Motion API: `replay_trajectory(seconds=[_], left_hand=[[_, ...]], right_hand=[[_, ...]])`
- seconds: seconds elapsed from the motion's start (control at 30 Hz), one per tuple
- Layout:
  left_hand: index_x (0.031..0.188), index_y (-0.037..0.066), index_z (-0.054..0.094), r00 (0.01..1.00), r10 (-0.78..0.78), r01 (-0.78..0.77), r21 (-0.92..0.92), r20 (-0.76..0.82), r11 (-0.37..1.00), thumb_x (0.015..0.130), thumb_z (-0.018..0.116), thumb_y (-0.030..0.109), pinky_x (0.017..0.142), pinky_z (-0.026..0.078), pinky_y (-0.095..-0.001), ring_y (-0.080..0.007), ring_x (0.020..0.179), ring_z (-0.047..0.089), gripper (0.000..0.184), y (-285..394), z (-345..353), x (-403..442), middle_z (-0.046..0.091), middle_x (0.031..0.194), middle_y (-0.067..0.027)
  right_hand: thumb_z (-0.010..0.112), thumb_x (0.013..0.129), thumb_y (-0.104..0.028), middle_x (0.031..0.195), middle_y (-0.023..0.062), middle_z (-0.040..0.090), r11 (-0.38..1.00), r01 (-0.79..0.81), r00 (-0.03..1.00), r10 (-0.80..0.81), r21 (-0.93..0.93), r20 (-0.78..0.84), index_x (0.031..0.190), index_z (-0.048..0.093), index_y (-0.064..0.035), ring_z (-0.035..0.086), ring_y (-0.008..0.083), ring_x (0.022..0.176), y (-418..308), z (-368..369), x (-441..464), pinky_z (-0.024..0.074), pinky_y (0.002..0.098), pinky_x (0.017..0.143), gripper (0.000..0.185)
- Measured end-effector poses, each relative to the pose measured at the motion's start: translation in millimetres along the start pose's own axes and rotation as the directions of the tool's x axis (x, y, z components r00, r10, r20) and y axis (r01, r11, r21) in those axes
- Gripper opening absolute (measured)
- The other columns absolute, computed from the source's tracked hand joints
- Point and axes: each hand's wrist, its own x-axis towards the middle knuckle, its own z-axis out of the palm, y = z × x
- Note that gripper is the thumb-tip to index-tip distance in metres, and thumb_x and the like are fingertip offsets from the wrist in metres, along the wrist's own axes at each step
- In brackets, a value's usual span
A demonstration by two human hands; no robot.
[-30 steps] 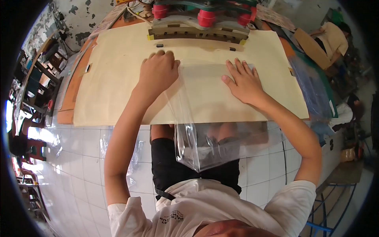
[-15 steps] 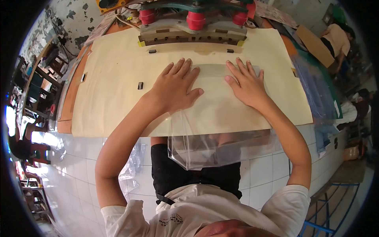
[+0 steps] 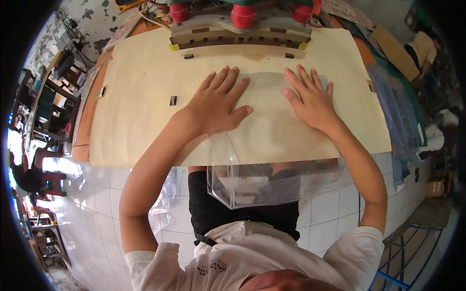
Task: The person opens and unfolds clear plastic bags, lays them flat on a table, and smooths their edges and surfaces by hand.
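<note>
A clear plastic sheet or bag (image 3: 257, 184) lies on a cream board (image 3: 133, 114), and its near end droops over the board's front edge above my lap. My left hand (image 3: 217, 101) rests flat near the plastic's left side, fingers spread and thumb pointing right. On the right side of the plastic, my right hand (image 3: 310, 100) presses palm down, its fingers also apart. Just beyond both hands stands a machine head with a metal bar (image 3: 238, 40) and red cylinders (image 3: 243, 17). Neither hand grips anything.
Small dark blocks sit on the board, one (image 3: 173, 101) left of my left hand and two nearer the machine. Bluish clear plastic sheets (image 3: 398, 106) lie at the right. Another person (image 3: 423, 51) is at the far right beside a brown cardboard panel (image 3: 395, 53). Crumpled plastic (image 3: 166, 196) is on the tiled floor.
The camera view has shifted slightly, so the machine and board appear a little higher. Both hands stay flat on the plastic with hardly any movement.
</note>
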Motion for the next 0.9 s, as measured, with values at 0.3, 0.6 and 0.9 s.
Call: replay_trajectory(seconds=[0.3, 0.6, 0.9], left_hand=[[0.147, 0.004, 0.037, 0.97, 0.237, -0.241, -0.098, -0.054, 0.966, 0.098, 0.051, 0.042, 0.121, 0.021, -0.0468, -0.0375, 0.148, 0.025, 0.063, -13, 8, 29, 0.034, 0.154, -0.0238], [0.107, -0.004, 0.054, 0.813, -0.124, -0.164, -0.428, -0.568, 0.889, 0.086, 0.062, 0.006, 0.082, 0.047, -0.0357, -0.0277, 0.092, 0.06, 0.024, -6, -29, -39, 0.061, 0.096, -0.0141], [0.093, -0.004, 0.059, 0.796, -0.596, 0.216, -0.872, -0.104, 0.44, 0.101, 0.056, 0.031, 0.061, 0.053, -0.0266, -0.0143, 0.067, 0.066, 0.036, 74, 2, -162, 0.062, 0.075, -0.0078]], right_hand=[[0.042, 0.103, -0.045, 0.156, 0.0205, 0.035, 0.946, 0.196, 0.962, -0.237, 0.259, 0.136, 0.155, 0.027, -0.0064, 0.03, 0.0381, 0.146, -18, -23, 36, 0.0199, 0.0618, 0.117, 0.066], [0.04, 0.105, -0.038, 0.158, 0.0169, 0.033, 0.917, 0.362, 0.932, -0.353, 0.168, -0.082, 0.156, 0.029, -0.0153, 0.034, 0.0351, 0.145, -43, 12, 43, 0.0235, 0.0584, 0.118, 0.057], [0.044, 0.094, -0.007, 0.156, 0.0184, 0.036, 0.825, 0.525, 0.851, -0.506, 0.21, -0.138, 0.145, 0.05, -0.0182, 0.034, 0.0341, 0.145, -55, 11, 56, 0.0228, 0.0543, 0.119, 0.053]])
